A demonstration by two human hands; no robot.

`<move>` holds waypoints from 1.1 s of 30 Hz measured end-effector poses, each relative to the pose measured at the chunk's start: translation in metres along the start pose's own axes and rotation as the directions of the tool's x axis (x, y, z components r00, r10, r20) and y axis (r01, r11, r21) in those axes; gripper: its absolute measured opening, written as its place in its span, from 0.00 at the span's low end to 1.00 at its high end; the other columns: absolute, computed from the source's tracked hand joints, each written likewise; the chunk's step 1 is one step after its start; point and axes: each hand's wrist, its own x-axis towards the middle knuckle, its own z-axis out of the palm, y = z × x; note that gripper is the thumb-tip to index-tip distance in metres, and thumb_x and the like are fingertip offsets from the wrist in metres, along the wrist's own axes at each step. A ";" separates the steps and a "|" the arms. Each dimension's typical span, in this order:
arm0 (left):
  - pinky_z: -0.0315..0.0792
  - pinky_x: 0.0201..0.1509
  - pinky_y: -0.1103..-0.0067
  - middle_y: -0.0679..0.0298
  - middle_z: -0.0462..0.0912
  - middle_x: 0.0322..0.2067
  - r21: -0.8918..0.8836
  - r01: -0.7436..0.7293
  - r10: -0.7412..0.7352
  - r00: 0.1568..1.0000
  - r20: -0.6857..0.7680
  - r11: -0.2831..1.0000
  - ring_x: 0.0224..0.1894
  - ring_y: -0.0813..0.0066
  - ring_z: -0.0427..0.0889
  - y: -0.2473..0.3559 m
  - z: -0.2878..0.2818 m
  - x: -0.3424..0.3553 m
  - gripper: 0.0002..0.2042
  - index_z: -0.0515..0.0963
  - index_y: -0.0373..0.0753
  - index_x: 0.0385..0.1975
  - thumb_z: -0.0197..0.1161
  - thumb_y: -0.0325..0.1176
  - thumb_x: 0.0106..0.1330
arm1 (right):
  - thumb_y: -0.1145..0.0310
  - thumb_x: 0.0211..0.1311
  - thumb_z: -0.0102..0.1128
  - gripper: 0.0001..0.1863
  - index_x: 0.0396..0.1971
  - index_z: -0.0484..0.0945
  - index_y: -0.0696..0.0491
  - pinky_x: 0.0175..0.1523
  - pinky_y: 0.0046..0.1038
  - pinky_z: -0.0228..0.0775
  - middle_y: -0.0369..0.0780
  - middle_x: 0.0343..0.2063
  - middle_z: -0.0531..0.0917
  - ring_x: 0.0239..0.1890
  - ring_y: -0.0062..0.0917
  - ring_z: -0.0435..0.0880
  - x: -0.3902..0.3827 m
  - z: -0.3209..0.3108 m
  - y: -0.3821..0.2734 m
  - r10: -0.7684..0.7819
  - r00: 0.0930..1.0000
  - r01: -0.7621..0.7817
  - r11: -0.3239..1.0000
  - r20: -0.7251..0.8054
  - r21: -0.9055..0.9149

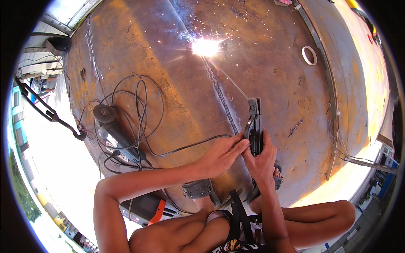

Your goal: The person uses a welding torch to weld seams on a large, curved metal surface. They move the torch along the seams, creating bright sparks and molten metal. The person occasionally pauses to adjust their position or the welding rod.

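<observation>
My right hand [262,162] is wrapped round a black welding electrode holder [255,126]. My left hand [223,154] is closed at the holder's left side, its thumb and fingers pressed against the lower part. From the jaws a thin welding rod [236,86] slants up and left to a bright white arc [206,46]. Glare hides the rod's tip. Sparks scatter beyond the arc, with bluish smoke at its upper left. A weld seam [221,96] runs from the arc toward me along the rusty steel plate [278,84].
An angle grinder [120,135] lies at left among looped black cables [162,99]. Beside my left leg sits a black and orange machine [147,208]. A white ring [309,55] rests near a raised steel edge [327,71] at right. My sandalled feet [198,189] are on the plate.
</observation>
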 end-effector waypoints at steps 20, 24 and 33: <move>0.68 0.49 0.78 0.66 0.71 0.34 -0.006 -0.009 0.009 1.000 -0.019 1.000 0.41 0.81 0.66 -0.001 0.002 0.000 0.18 0.74 0.31 0.47 0.48 0.43 0.85 | 0.63 0.54 0.76 0.33 0.58 0.74 0.61 0.42 0.35 0.79 0.49 0.34 0.86 0.34 0.41 0.89 0.000 -0.001 0.001 0.011 1.000 -0.011 1.000 0.017 -0.005; 0.68 0.50 0.78 0.66 0.72 0.34 0.017 -0.011 0.011 1.000 -0.018 1.000 0.41 0.81 0.67 -0.003 0.002 0.000 0.18 0.74 0.30 0.47 0.48 0.42 0.85 | 0.63 0.54 0.75 0.33 0.58 0.73 0.61 0.42 0.35 0.79 0.49 0.34 0.86 0.33 0.41 0.88 0.000 -0.001 0.001 0.020 1.000 -0.020 1.000 0.024 0.009; 0.68 0.48 0.78 0.66 0.71 0.33 0.005 0.013 -0.013 1.000 -0.015 1.000 0.40 0.80 0.66 -0.002 0.002 0.000 0.18 0.74 0.31 0.45 0.47 0.42 0.85 | 0.64 0.54 0.75 0.33 0.58 0.73 0.61 0.42 0.35 0.79 0.49 0.34 0.86 0.33 0.42 0.88 0.000 -0.001 0.002 0.005 1.000 -0.005 1.000 0.023 0.003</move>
